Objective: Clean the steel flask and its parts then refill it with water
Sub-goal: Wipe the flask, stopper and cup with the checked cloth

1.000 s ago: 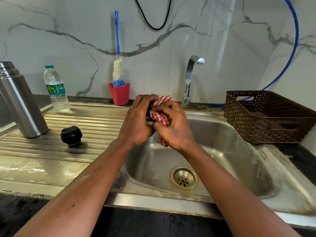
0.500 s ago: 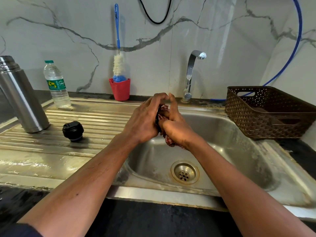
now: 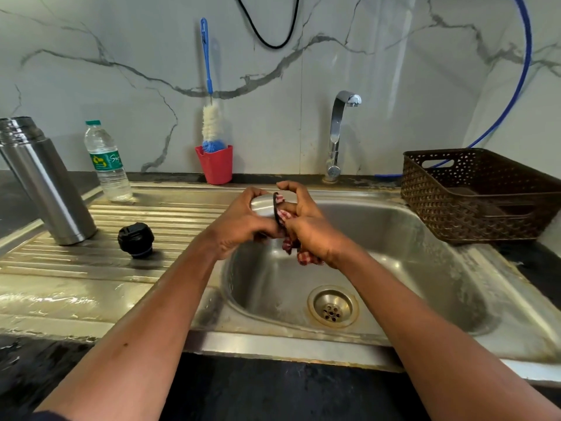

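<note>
Left hand [image 3: 239, 226] curls round steel cup [image 3: 262, 205] over sink [image 3: 425, 268]. Right hand [image 3: 309, 229] pinches checked cloth [image 3: 305, 258], fingers pressed into cup mouth. Risk: wet cup twists loose, drops into sink. Flask [image 3: 48, 183] and black stopper [image 3: 136, 240] sit apart on drainboard [image 3: 182, 214].

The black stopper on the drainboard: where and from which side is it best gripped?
I would pinch the black stopper across its round side wall, coming from above: it sits alone on the drainboard, apart from the steel flask, with its sides free all round.
</note>
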